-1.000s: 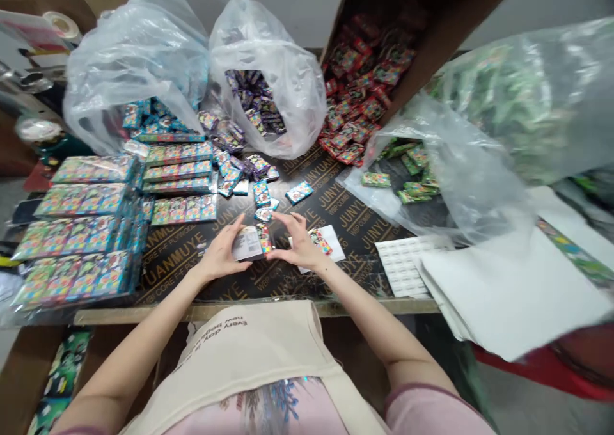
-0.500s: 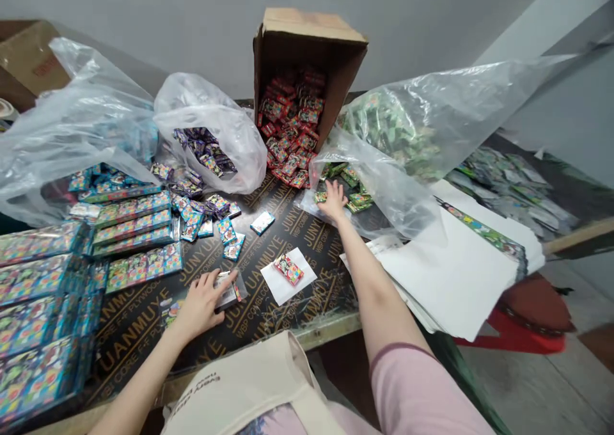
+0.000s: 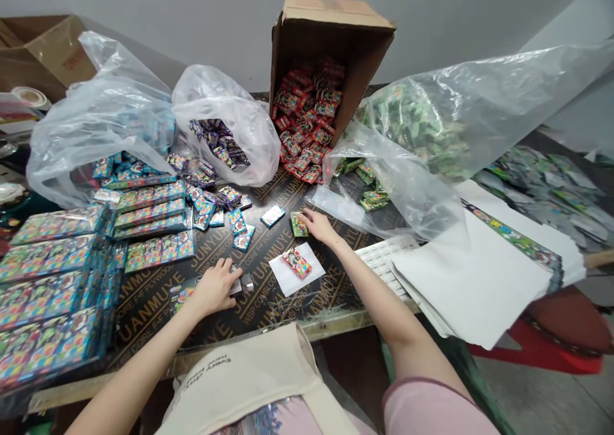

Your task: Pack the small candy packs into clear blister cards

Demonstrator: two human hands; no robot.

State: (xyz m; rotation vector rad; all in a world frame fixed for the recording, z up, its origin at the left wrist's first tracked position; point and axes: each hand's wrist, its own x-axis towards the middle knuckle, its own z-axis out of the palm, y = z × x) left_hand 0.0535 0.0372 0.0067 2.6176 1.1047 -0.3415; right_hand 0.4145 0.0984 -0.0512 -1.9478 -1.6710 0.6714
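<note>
My right hand [image 3: 317,225] grips a small green packet [image 3: 299,224] just above the dark table, its fingers closed on the packet's right edge. In front of it a red packet [image 3: 297,262] lies on a white paper square [image 3: 286,286]. My left hand [image 3: 218,288] rests over a clear plastic sleeve [image 3: 246,283], fingers bent; they partly cover the sleeve and what is in it. Near the hands lie a white-backed packet [image 3: 273,216] and blue packets [image 3: 244,237]. A printed card [image 3: 181,299] shows beside my left wrist.
A tipped carton [image 3: 336,16] spills red packets. Plastic bags hold green [image 3: 412,125], purple [image 3: 218,144] and blue packets [image 3: 125,163]. Stacked packs of packets [image 3: 45,300] fill the left side. White sheets [image 3: 460,275] lie at the right, by the table's front edge [image 3: 336,323].
My right hand has come out of the green packets' bag toward me and left, carrying a green packet. My left hand stays at the sleeve. The camera view has shifted slightly.
</note>
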